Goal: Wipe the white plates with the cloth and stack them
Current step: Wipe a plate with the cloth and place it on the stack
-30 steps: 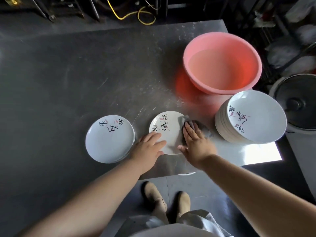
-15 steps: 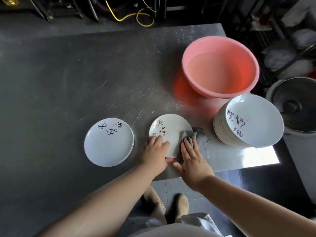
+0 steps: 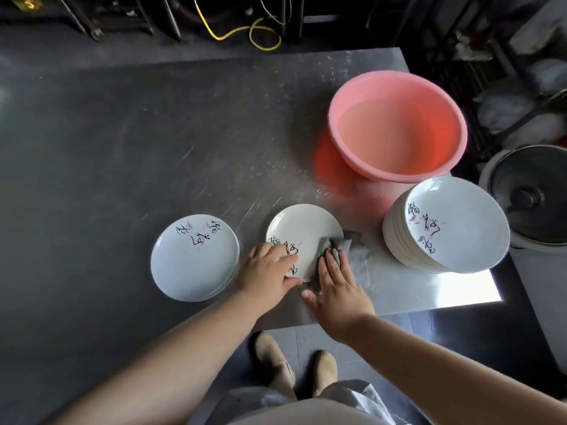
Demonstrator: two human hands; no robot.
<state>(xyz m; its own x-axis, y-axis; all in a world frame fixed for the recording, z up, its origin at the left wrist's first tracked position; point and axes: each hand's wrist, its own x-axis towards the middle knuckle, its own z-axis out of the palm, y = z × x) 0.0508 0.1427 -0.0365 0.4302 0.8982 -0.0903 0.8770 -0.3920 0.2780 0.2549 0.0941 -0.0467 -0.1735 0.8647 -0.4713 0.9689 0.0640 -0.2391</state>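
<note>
Grey metal table [image 3: 153, 142] holds a pink basin [image 3: 397, 125], a tall plate pile [image 3: 445, 225] at right and a low stack [image 3: 194, 257] at left; between them the left hand [image 3: 267, 271] presses flat on a plate [image 3: 305, 231] while the right hand [image 3: 336, 286], fingers straight, pushes the cloth [image 3: 336, 245] against its rim

Brush-style black characters, set among small pink petal marks, stand on three white round plates. On the top plate of the low stack at the left [image 3: 194, 257] they run along its far part. On the single plate in the middle [image 3: 303, 237] they lie at its near left edge, partly under the left hand [image 3: 267, 273]. On the top plate of the tall stack at the right [image 3: 457, 223] they run down its left side. The characters are too cursive and small to read with certainty.
</note>
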